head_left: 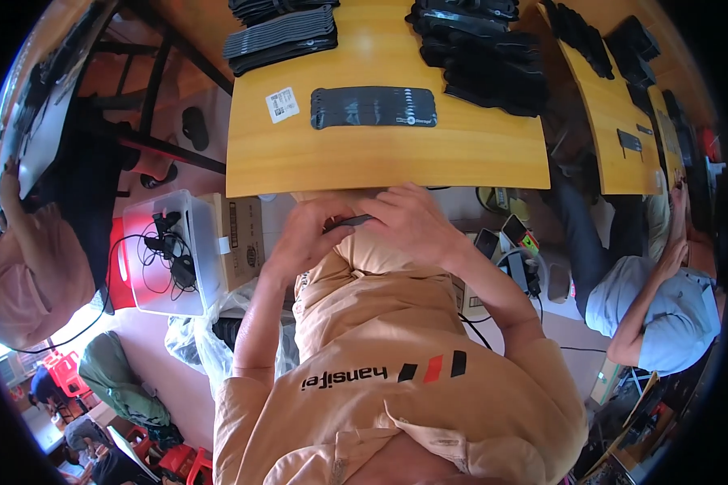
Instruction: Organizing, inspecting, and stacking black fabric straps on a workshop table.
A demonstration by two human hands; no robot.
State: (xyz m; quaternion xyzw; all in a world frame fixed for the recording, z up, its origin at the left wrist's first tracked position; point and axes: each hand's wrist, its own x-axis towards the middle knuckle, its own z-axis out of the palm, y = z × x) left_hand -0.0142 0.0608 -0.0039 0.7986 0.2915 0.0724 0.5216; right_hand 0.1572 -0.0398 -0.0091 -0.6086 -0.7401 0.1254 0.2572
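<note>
My left hand (303, 233) and my right hand (408, 222) meet over my lap, just in front of the near edge of the yellow wooden table (340, 162). Between their closed fingers runs a small dark strip (353, 221); most of it is hidden, so its kind does not show. On the tabletop beyond my hands lies a flat, overlapping row of glossy black sleeves (372, 108) with pale print at the right end. A white printed label (282, 105) lies to its left.
Neat stacks of black strips (279, 44) stand at the table's far left, and a heap of black fabric pieces (493, 69) at its far right. Below left is a clear plastic bin (174, 275) with black cables, beside a cardboard box (243, 238). People sit at both sides.
</note>
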